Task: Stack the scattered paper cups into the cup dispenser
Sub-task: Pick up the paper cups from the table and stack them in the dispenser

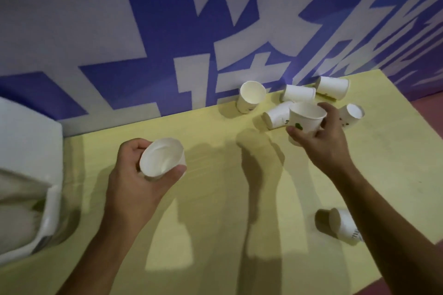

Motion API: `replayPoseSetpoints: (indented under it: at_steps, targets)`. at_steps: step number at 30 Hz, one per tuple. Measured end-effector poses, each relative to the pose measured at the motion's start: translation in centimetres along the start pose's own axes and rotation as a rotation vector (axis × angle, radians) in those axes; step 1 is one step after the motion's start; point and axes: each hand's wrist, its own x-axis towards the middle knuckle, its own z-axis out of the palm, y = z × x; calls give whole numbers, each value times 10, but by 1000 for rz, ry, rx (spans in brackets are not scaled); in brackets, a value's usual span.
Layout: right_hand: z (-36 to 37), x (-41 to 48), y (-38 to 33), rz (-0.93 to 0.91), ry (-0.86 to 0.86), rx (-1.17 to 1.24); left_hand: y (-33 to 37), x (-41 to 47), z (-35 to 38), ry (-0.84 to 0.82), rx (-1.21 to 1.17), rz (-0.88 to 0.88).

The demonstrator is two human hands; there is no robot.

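Two cups are in your hands: left hand (134,175) curls round the left cup (163,159) over the table (215,211), right hand (328,141) pinches the right cup (306,118) above the pile (298,93) by the wall (155,19). Dispenser (28,175) sits far left. They're probably light, thin, crushable paper, so squeeze gently just under the rim. Green print's too small to read; wall lettering's cropped.
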Motion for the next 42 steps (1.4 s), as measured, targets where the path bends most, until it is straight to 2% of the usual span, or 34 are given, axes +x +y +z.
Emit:
replayPoseSetpoints:
  at_steps: [10, 17, 27, 36, 42]
  targets:
    - [133, -165, -136, -186, -329, 187, -41, -68, -153, 27, -97, 117]
    - [213, -239, -201, -428, -467, 209, -81, -94, -241, 119, -46, 165]
    - [276, -275, -247, -518, -449, 284, -98, -97, -289, 204, -76, 236]
    - [305, -283, -242, -550, -414, 264, -108, -100, -302, 285, -68, 232]
    - [313, -284, -232, -593, -400, 195, -109, -96, -306, 270, -88, 214]
